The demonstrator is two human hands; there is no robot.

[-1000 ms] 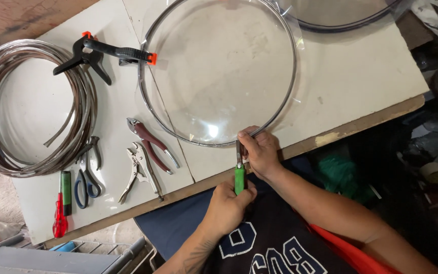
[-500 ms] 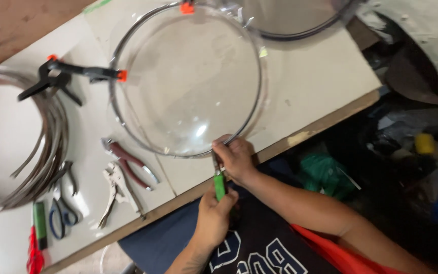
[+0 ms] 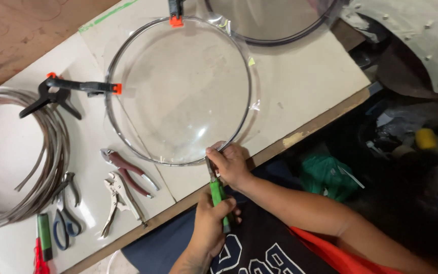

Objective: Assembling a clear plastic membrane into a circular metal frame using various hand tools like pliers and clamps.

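- The left hand (image 3: 210, 223) has its fingers closed around the green handles of a pair of pliers (image 3: 218, 195), at the near edge of the desk (image 3: 300, 91).
- The pliers point away from the person, their metal nose meeting the near rim of the round clear dome (image 3: 178, 91), which is edged by a metal ring.
- The right hand (image 3: 230, 163) lies just right of the pliers' nose, fingers curled shut and pinching the dome's rim where the tool meets it.
- The dome lies flat on the white desk; a black spring clamp with orange tips (image 3: 67, 91) grips its left rim, and a second orange-tipped clamp (image 3: 175, 12) grips its far rim.
- Left of the hands, near the desk's edge, lie red-handled pliers (image 3: 130, 172) and silver locking pliers (image 3: 120, 200).
- Farther left are blue-handled pliers (image 3: 64, 220), a green marker (image 3: 44, 243) and a red-handled tool (image 3: 38, 259).
- A large coil of metal strip (image 3: 21, 157) lies at the far left.
- A second ringed dome (image 3: 275, 20) lies at the far edge, partly out of view.
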